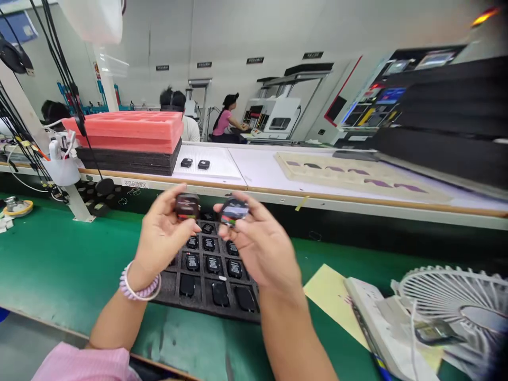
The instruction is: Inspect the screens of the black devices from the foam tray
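In my left hand [164,227] is a small dark square device with rounded corners [187,205], pinched between thumb and fingers. A similar black device [234,209] is gripped by my right hand [262,238], its glossy face catching light. Both are raised side by side, apart from each other. Below them on the green bench lies a black foam tray [169,286] with square pockets. Several like black devices [213,263] sit in its pockets, some with fine white print too small to read. My hands and forearms cover parts of the tray.
A raised shelf behind carries stacked red foam trays [130,129], two small black devices [203,164] and a beige tray [293,172]. At right are yellow paper [333,296], a white power strip [377,323] and a white fan [456,301]. Cables [59,58] hang at left. A person [224,120] sits beyond.
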`<state>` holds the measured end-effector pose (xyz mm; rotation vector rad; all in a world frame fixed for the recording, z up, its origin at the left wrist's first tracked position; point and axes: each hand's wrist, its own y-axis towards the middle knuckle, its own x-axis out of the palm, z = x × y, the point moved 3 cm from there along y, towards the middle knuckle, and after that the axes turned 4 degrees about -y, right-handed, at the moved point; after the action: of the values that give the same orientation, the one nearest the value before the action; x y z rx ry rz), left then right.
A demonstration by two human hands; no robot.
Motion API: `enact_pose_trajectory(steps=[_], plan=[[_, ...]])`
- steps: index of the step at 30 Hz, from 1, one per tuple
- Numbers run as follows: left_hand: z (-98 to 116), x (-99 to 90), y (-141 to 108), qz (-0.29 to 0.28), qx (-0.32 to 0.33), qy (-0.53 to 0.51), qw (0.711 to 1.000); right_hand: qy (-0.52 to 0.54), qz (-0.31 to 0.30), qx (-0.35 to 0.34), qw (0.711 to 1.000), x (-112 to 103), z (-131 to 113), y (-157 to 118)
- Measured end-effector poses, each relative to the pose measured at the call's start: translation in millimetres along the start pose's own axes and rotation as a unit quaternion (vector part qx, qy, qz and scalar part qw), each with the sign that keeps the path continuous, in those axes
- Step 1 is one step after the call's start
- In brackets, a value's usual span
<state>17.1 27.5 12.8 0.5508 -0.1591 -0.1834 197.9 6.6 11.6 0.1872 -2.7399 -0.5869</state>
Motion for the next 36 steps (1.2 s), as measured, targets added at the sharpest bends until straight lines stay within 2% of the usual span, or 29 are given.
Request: enact_pose_trajectory(steps=[3,6,27,36], plan=[[-11.9,15.6,6.6,-0.02,-0.018,-0.057,0.998,0.043,0.006,0.042,0.998,4.5,22.0,12.8],[-22.9,22.4,10.0,-0.015,-0.048,-0.105,0.993,0.035,0.022,0.043,0.998,2.2,32.8,17.3],[-26.9,18.5,12.3,-0.018,-0.055,-0.077,0.995,0.023,0.036,0.036,0.998,-5.1,38.6,24.3],[-28.8,17.0,14.0,-0.009,-0.057,-0.027,0.998,0.004,0.028,0.042,0.999,-9.0,43.4,27.5]])
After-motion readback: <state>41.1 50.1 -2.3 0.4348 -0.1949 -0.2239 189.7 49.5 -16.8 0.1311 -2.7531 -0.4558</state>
